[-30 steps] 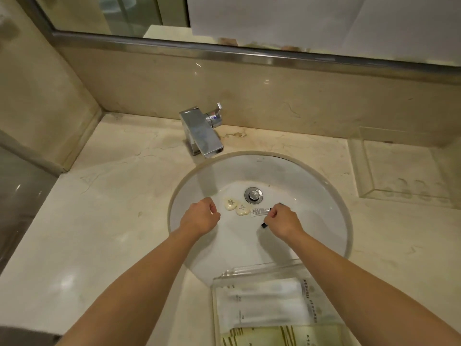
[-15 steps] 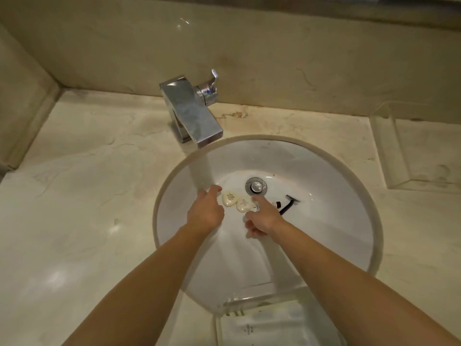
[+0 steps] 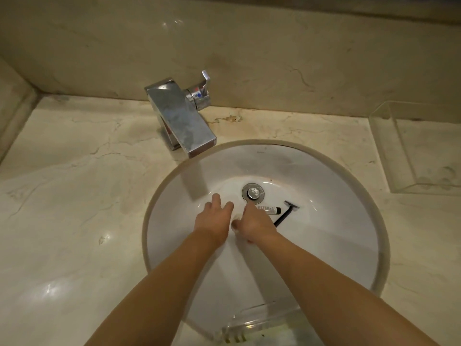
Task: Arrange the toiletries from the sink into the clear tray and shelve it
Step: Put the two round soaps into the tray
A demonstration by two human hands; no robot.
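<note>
In sink point(image 3: 336, 245): tube point(image 3: 269, 209) beside razor point(image 3: 287, 213).

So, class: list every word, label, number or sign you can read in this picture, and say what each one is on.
No words can be read.
Small tube in the sink: dark print, too small to read.
Faucet handle: a red dot and a blue dot, no lettering.
Clear tray at the bottom edge: dark marks, too blurred to read.
</note>
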